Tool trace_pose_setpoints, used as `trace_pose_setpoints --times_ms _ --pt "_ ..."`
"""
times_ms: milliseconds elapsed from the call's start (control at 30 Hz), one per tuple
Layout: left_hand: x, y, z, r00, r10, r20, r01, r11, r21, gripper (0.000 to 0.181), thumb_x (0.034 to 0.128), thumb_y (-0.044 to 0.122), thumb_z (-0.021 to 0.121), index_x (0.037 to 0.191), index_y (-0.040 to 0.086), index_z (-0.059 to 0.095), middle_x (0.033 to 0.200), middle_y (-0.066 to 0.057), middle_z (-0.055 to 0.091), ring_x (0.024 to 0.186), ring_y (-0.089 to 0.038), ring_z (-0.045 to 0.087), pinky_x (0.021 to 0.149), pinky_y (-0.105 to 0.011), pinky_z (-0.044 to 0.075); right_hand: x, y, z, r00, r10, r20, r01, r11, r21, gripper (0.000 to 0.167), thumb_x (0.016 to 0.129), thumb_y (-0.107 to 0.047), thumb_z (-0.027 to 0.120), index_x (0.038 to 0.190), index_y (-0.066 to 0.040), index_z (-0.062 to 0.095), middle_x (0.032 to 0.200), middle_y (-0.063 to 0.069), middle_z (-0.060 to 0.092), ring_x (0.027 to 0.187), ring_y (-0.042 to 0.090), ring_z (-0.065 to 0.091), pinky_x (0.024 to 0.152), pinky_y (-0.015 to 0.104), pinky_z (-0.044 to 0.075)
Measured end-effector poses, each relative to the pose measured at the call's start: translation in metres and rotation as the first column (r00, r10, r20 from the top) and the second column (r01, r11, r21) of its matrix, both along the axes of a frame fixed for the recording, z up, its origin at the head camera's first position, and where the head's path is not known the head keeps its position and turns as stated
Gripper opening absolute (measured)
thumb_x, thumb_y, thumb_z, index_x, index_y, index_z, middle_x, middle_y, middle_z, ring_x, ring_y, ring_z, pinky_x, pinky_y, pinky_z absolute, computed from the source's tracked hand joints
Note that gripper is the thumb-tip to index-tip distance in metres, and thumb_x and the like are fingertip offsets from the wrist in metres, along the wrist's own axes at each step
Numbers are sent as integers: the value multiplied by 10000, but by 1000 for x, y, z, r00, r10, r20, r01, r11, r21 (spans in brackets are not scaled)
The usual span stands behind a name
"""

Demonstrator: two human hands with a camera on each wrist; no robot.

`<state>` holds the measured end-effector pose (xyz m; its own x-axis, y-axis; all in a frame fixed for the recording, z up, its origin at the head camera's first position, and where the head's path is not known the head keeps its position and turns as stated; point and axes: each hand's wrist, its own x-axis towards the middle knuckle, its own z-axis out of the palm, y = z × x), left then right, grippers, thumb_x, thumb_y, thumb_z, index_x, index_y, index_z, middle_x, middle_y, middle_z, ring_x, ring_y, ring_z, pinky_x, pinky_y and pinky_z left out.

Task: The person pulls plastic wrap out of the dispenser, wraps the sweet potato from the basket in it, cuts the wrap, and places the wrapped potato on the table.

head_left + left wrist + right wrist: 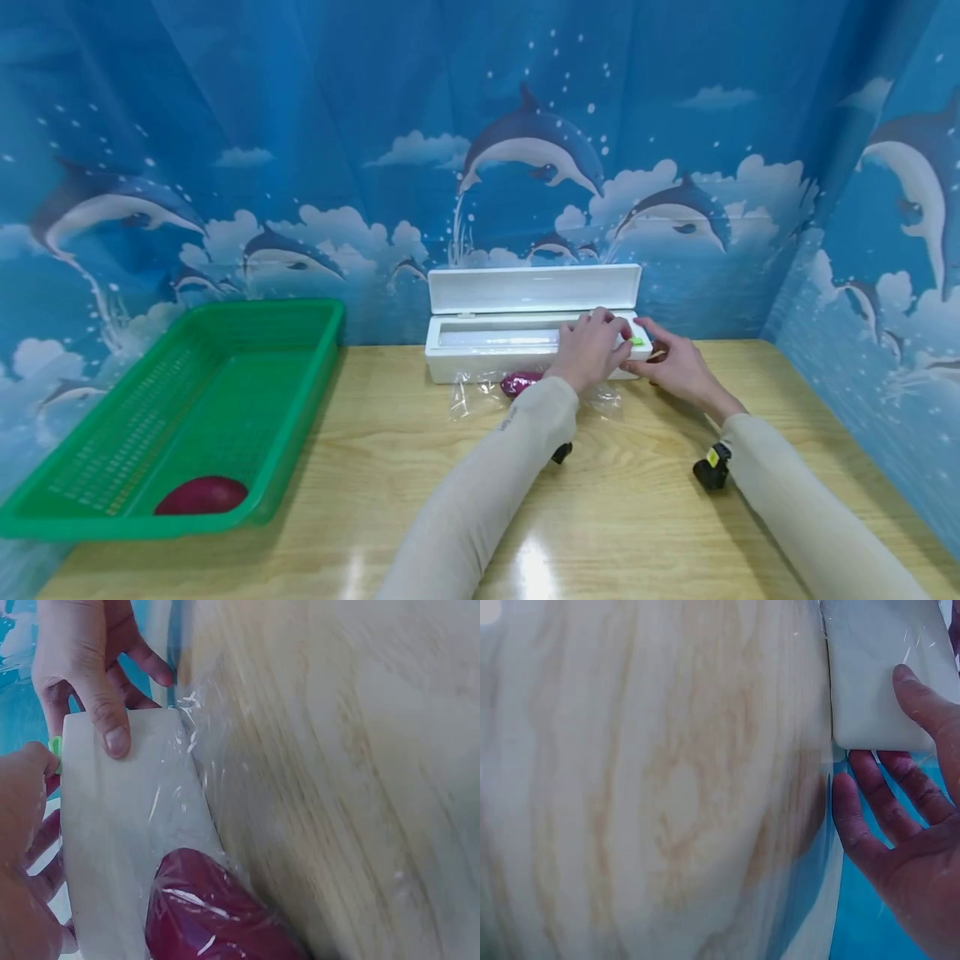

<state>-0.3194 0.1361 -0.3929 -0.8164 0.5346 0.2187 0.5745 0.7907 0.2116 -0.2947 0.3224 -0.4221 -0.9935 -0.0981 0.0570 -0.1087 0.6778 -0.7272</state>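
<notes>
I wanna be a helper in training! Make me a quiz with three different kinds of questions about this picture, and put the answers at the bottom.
1. Pick one. The right hand holds: A) a spoon, B) the box, C) a ball.
2. True or false? The lid stands open.
3. Fill the gap. A dark pink lump lies inside the green ____.

Key: 1. B. 2. True. 3. Basket.
</notes>
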Motion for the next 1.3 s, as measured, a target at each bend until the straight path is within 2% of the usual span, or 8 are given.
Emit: trace_pose_setpoints --times_ms 100,200,333,700,967,1133,1300 --pt "1 1 1 997 -18 -77 12 997 -72 250 1071 426 475 1240 327 630 1434 52 529 1231 -146 552 990 -406 468 0 1 0 1000 1 4 -1 1000 11 879 939 -315 757 1635 -153 244 1250 304 638 904 230 651 603 299 560" --pt "2 2 2 987 -28 -156 7 991 -131 248 1071 423 469 1218 308 633 1429 46 527 1177 -139 571 944 -381 476 0 2 0 1000 -1 2 1 1000 10 875 934 -304 763 1631 -148 257 1217 310 661 859 201 659 596 302 565" --pt "3 2 3 978 -14 -207 -22 985 -171 245 1062 444 479 1195 307 633 1419 47 527 1138 -135 582 906 -354 473 -2 0 -1 1000 5 -10 -5 1000 0 866 925 -286 775 1621 -128 284 1190 320 676 827 171 668 593 305 573" --pt "0 1 3 975 -22 -220 -26 976 -215 273 1068 446 455 1237 301 613 1409 32 515 1121 -145 578 889 -354 471 -3 -1 -1 1000 -15 6 15 1000 11 866 930 -293 769 1626 -147 275 1214 326 663 795 216 662 589 305 562" --pt "2 -4 6 974 -27 -223 -27 972 -234 308 1067 456 456 1280 290 606 1401 16 515 1151 -157 572 927 -381 494 -2 -1 1 1000 -18 13 18 1000 13 873 927 -294 772 1627 -145 272 1175 313 679 742 217 658 573 298 547" --pt "-1 -18 6 977 -10 -213 -39 974 -223 281 1062 443 468 1237 273 607 1355 19 525 1123 -166 562 933 -404 493 -2 -4 0 1000 -15 11 15 1000 2 897 922 -347 772 1630 -147 259 1144 295 687 697 191 641 561 287 534" --pt "-1 -32 5 984 -25 -179 -14 978 -209 243 1064 408 464 1216 265 588 1267 44 546 1106 -161 542 941 -402 479 -1 -6 -1 1000 -27 6 27 1000 -8 901 920 -331 776 1629 -137 255 1132 289 683 677 171 629 552 284 535"
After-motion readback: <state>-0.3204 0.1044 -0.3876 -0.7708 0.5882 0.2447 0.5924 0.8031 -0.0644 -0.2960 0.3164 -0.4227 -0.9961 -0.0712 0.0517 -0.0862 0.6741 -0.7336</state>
